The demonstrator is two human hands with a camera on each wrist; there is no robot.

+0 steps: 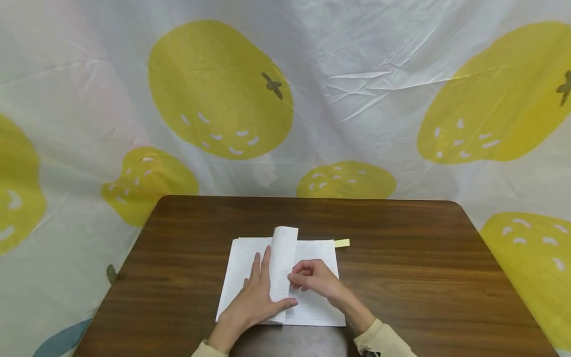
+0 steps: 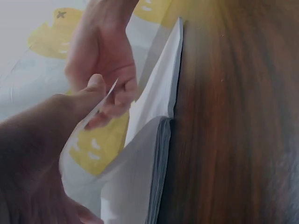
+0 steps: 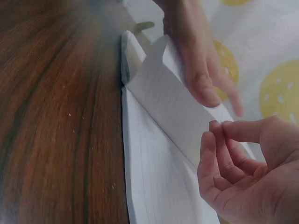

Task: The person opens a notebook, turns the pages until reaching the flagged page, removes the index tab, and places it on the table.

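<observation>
An open lined notebook (image 1: pixel 317 308) lies on the brown table (image 1: pixel 401 277), near its front edge. One page (image 1: pixel 283 253) stands lifted and curled over the middle. My left hand (image 1: pixel 257 290) rests with straight fingers on the left-hand pages, and its thumb presses against the lifted page near the bottom. My right hand (image 1: pixel 308 278) is curled on the right-hand page and pinches the free edge of the lifted page between thumb and forefinger (image 3: pixel 216 127). In the left wrist view the page edge (image 2: pixel 111 91) runs between my left thumb (image 2: pixel 96 86) and the right hand (image 2: pixel 110 65).
A small yellow tab (image 1: pixel 342 243) sticks out at the notebook's far right corner. Behind and around the table hangs a white sheet with large yellow fruit prints (image 1: pixel 218 89). Bare wood lies on both sides of the notebook.
</observation>
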